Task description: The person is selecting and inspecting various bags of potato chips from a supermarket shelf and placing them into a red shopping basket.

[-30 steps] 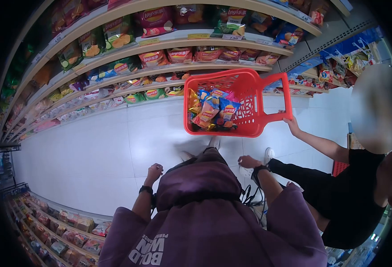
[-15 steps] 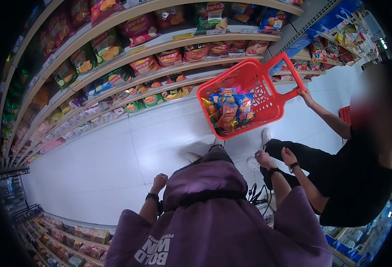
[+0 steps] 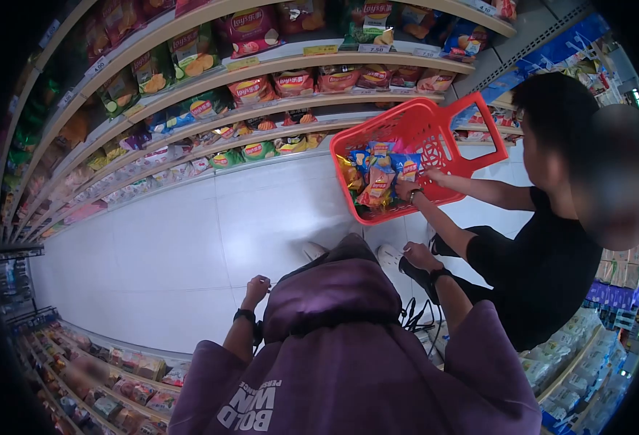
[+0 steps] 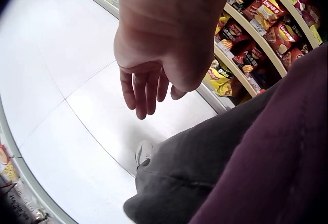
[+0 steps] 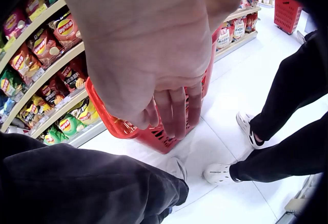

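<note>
My left hand (image 3: 257, 289) hangs beside my body with nothing in it. In the left wrist view its fingers (image 4: 139, 88) are loose, above the pale floor. At my other side the right hand (image 3: 419, 256) hangs empty too, fingers relaxed, just short of a red shopping basket (image 3: 405, 211). Bags of chips (image 3: 377, 185), blue, orange and yellow, fill part of the basket. Another person in black leans over it, one hand (image 3: 406, 191) on the chips and the other hand (image 3: 433, 174) by the basket's side. The basket's long handle (image 3: 499, 138) points away to the right, with no hand on it.
Shelves (image 3: 261, 65) of chip bags curve along the far side, and more snack shelves (image 3: 116, 388) stand behind me at the left. The other person's white shoes (image 5: 219, 173) are near my feet. A second red basket (image 5: 287, 9) is farther off.
The other person let go of the basket's handle, bent forward and reached both hands into the basket. The basket shifted right in view. My hands still hang empty.
</note>
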Tool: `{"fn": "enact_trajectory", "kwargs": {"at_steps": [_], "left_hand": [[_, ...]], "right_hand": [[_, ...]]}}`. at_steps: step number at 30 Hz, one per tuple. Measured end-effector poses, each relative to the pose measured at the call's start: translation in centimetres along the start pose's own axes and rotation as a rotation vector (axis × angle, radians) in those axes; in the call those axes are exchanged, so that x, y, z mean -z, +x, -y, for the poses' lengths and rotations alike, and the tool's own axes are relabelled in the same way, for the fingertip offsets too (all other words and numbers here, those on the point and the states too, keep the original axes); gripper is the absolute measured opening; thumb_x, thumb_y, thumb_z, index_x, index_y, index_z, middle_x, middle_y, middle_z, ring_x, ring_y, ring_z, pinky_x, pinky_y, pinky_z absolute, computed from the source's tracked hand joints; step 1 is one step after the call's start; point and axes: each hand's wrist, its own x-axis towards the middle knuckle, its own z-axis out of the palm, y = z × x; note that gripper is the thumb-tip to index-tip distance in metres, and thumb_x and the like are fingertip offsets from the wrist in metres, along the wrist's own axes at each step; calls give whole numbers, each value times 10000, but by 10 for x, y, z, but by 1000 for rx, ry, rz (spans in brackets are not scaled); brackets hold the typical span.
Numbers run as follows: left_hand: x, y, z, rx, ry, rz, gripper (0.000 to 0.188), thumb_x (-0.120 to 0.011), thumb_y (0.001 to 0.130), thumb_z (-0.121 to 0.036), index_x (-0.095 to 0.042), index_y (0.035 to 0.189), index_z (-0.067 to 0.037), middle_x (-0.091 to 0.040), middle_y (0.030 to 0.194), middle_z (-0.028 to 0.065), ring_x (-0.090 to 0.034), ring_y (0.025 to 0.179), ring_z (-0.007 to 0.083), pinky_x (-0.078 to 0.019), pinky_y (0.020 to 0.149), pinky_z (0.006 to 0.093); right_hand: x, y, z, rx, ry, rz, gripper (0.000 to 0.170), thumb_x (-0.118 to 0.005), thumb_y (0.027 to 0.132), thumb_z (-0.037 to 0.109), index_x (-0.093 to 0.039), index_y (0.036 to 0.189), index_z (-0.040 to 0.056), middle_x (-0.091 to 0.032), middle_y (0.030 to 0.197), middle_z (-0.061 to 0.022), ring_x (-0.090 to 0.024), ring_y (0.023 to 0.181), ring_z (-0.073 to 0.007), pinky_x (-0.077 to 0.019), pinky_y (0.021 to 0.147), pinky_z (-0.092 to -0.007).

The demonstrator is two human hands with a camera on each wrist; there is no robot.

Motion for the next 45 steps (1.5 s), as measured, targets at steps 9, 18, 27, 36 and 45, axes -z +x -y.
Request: {"fn": "enact_trajectory", "kwargs": {"at_steps": [9, 18, 27, 36, 45], "left_hand": [[5, -26, 5, 123, 50, -2, 269, -557, 863, -191, -638, 976, 39, -696, 806, 152, -686, 690, 216, -553, 657, 326], [5, 7, -2, -5, -77, 6, 267, -559, 863, -195, -626, 959, 45, -692, 823, 168, -687, 679, 218, -552, 647, 324], [2, 20, -3, -7, -121, 24, 295, -569, 859, -217, -622, 965, 53, -691, 819, 170, -686, 670, 221, -552, 632, 323], [7, -6, 2, 95, -45, 26, 284, -558, 865, -201, -625, 973, 53, -693, 812, 161, -685, 667, 214, -550, 647, 323], [7, -11, -2, 57, 19, 10, 280, -552, 869, -199, -624, 978, 49, -693, 827, 164, -689, 680, 220, -550, 657, 327]], "right_hand": [[-16, 0, -1, -51, 65, 7, 275, -548, 836, 190, -606, 1063, 44, -669, 870, -195, -667, 739, -314, -524, 705, -394], [8, -13, 26, -139, 101, 66, 282, -574, 863, 239, -628, 1053, 38, -652, 999, -217, -611, 974, -372, -472, 869, -417], [4, -8, 20, -123, 52, 67, 279, -574, 860, 237, -631, 1063, 54, -654, 1011, -208, -613, 978, -371, -467, 886, -412], [13, -13, 36, -154, 8, 85, 287, -577, 848, 206, -605, 1080, 38, -672, 911, -182, -657, 841, -330, -509, 786, -399], [-15, -1, 7, -52, 1, 129, 307, -580, 866, 237, -600, 1119, 65, -664, 957, -183, -641, 916, -318, -495, 825, -393]]}}
